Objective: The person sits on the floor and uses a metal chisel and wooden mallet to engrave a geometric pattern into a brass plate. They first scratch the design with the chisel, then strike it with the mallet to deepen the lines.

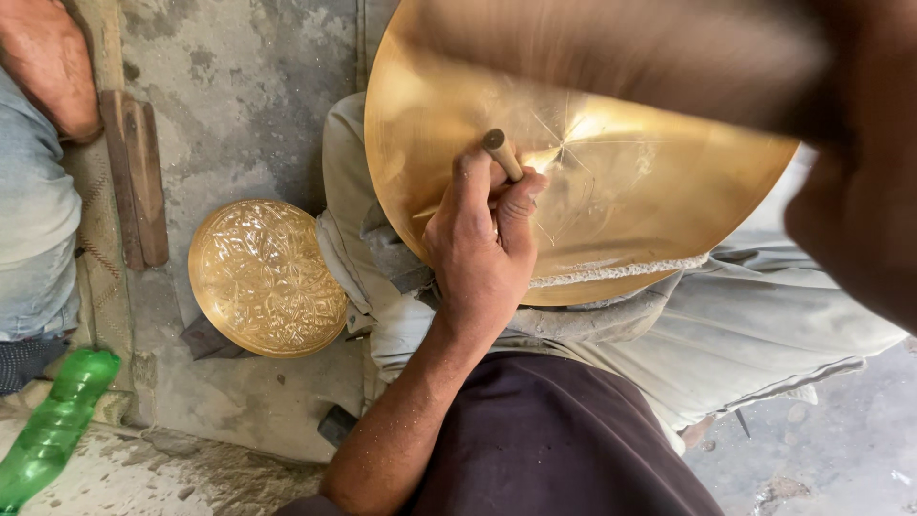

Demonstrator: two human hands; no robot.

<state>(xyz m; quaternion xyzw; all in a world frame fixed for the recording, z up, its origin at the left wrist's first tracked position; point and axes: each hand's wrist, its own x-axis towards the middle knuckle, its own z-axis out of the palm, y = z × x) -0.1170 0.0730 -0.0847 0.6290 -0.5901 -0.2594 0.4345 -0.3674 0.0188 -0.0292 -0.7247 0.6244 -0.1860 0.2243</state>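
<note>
A large smooth brass plate (630, 191) rests tilted on my lap, with faint scratched lines meeting near its middle. My left hand (482, 253) grips a short metal punch (503, 155), whose tip is pressed against the plate near the centre. My right hand (860, 191) is very close to the camera at the right and badly blurred. A blurred brown streak (621, 53) runs from it across the top of the plate; what it is cannot be told. A rough grey pad (621, 272) lies under the plate's lower rim.
A smaller brass plate (266, 277) with a dense floral engraving lies on the concrete floor at the left. Wooden strips (136, 177) lie beyond it. A green plastic bottle (53, 425) is at the bottom left. Another person's jeans-clad leg (29, 220) fills the left edge.
</note>
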